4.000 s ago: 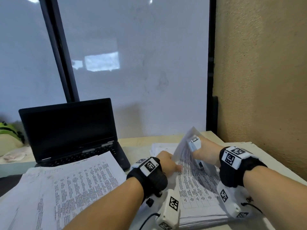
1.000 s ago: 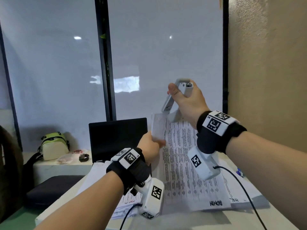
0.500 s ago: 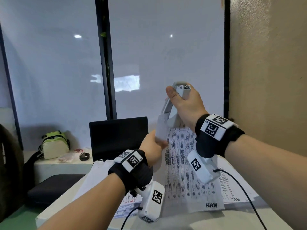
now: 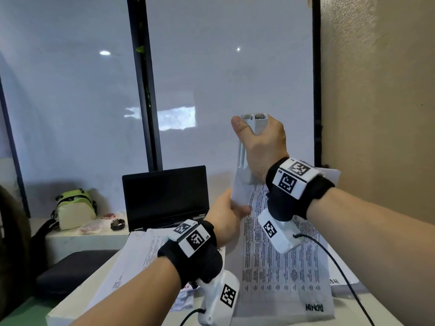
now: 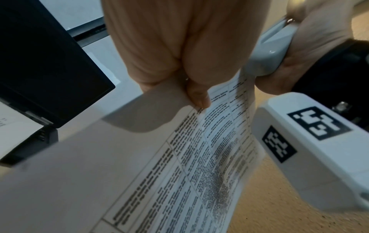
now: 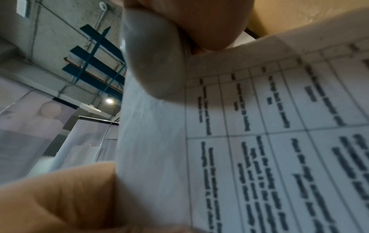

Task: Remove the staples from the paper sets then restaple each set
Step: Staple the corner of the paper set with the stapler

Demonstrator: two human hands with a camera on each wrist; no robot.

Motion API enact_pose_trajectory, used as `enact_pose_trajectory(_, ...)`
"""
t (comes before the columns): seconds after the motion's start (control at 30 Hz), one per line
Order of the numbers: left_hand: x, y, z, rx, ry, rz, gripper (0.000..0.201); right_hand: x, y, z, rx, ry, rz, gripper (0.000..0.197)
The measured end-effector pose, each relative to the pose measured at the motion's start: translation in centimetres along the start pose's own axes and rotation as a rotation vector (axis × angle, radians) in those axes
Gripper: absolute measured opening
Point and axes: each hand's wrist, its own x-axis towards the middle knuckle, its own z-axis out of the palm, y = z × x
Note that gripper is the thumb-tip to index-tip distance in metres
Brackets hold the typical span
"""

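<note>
A printed paper set is lifted off the desk by its top left corner. My left hand pinches that corner between thumb and fingers. Above it, my right hand grips a white stapler held upright, its nose pointing down onto the top edge of the set. In the left wrist view the stapler sits right beside my pinching fingers. The right wrist view shows the stapler's rounded end against the paper set. The staple itself is hidden.
An open black laptop stands behind my left hand. More printed papers lie on the desk to the left and under the lifted set. A green bag sits on a low ledge at left. A tan wall is close on the right.
Four seconds ago both hands worked on the set flat on the desk. Over the last second the stapler has come down slightly and stands more upright on the lifted corner.
</note>
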Motion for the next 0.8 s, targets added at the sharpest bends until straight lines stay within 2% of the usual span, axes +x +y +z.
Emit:
enact_pose_trajectory(0.07,-0.1,-0.3,0.0,-0.042,0.002,-0.008,0.034,0.2,0.5,-0.1,-0.008,-0.018,0.036,0.015)
enact_pose_trajectory(0.13,-0.1,-0.7,-0.2,-0.114,0.027,-0.038,0.025,0.4,1.0,-0.3,0.022,-0.016,0.087,0.016)
enact_pose_trajectory(0.2,-0.3,-1.6,-0.9,-0.182,0.083,-0.094,0.016,0.5,1.4,-0.7,0.054,-0.007,0.109,0.014)
enact_pose_trajectory(0.3,-0.4,-3.6,-2.4,-0.264,0.180,-0.160,0.015,0.5,2.4,-1.2,0.071,-0.021,0.149,0.015)
enact_pose_trajectory(0.37,-0.1,-5.0,-3.7,-0.242,0.251,-0.223,0.020,0.3,3.5,-1.6,0.082,-0.046,0.193,0.017)
enact_pose_trajectory(0.47,1.2,-7.8,-6.9,-0.097,0.339,-0.340,0.016,-0.5,5.6,-2.0,0.074,-0.114,0.268,0.018)
enact_pose_trajectory(0.53,2.2,-9.4,-9.6,0.112,0.355,-0.414,0.016,-1.0,7.5,-2.4,0.020,-0.166,0.321,0.020)
enact_pose_trajectory(0.63,3.1,-10.7,-12.5,0.445,0.305,-0.545,0.031,-1.9,10.0,-3.1,-0.079,-0.258,0.408,0.024)
enact_pose_trajectory(0.7,3.6,-11.4,-13.0,0.562,0.297,-0.595,0.045,-2.4,11.1,-3.7,-0.121,-0.309,0.450,0.026)
enact_pose_trajectory(0.8,4.3,-11.9,-11.5,0.657,0.212,-0.572,0.053,-3.0,12.3,-4.6,-0.214,-0.359,0.500,0.033)
